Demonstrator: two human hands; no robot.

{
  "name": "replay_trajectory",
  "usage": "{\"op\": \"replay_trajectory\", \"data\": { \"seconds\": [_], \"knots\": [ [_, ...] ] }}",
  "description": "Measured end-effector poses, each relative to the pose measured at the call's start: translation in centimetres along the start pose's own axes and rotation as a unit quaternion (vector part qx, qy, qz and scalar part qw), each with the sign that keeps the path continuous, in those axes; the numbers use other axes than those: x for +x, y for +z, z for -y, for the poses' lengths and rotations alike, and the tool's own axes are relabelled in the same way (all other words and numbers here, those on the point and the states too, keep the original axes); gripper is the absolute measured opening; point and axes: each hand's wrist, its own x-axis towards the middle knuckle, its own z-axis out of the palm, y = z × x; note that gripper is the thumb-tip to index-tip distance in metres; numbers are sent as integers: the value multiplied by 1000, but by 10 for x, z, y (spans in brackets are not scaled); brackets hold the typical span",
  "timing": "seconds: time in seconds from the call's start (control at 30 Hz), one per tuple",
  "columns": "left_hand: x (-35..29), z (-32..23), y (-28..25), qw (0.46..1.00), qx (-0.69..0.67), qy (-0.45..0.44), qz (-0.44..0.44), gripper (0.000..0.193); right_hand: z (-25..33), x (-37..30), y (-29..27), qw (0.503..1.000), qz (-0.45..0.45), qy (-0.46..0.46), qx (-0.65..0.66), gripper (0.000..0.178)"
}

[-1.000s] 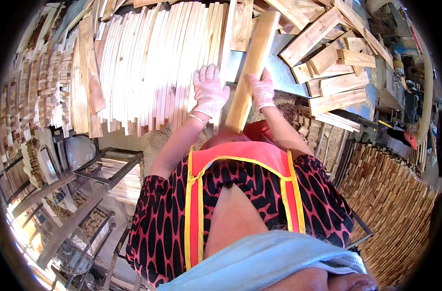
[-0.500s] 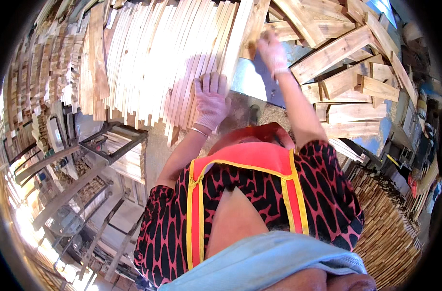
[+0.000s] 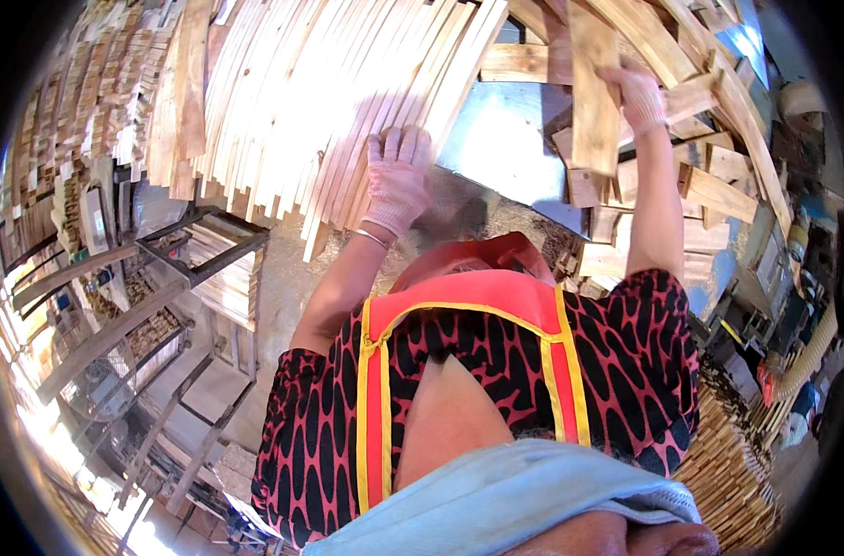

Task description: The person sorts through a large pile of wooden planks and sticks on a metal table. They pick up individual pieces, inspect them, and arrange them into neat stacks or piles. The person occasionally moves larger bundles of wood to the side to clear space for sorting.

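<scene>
A row of pale wooden strips [image 3: 283,102] lies side by side at the upper middle, glaring white in the bright light. My left hand [image 3: 399,176], in a pinkish knit glove, rests on the right part of this row near its front ends, fingers stretched out flat. Over to the right, my gloved right hand [image 3: 640,97] grips the right edge of a wide wooden board [image 3: 593,102], its fingertips lying on the board's face. The board points away from me, above a heap of other boards.
Beside the strips is a shiny metal surface [image 3: 496,139]. Loose boards [image 3: 718,190] lie heaped at the right. Stacked strips [image 3: 79,102] fill the far left, above a dark metal frame [image 3: 204,246]. More stacked wood [image 3: 732,454] stands at lower right.
My right hand has moved right, and the wide board has shifted from beside the strips to over the heap. More metal surface shows. My left hand stays on the strips.
</scene>
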Motion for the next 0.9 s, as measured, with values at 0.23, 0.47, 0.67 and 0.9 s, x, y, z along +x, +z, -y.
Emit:
{"op": "replay_trajectory", "data": {
  "seconds": [0.23,0.47,0.67,0.9],
  "knots": [
    [6,5,0,999,27,15,22,78,-104,-192,24,956,67,205,200,47],
    [4,9,9,998,37,29,31,80,-152,-258,162,981,-28,159,110,36],
    [1,12,17,998,37,39,19,81,-158,-287,206,991,10,128,38,46],
    [0,15,6,999,20,34,30,77,-116,-280,206,982,82,43,-163,61]
  ]
}}
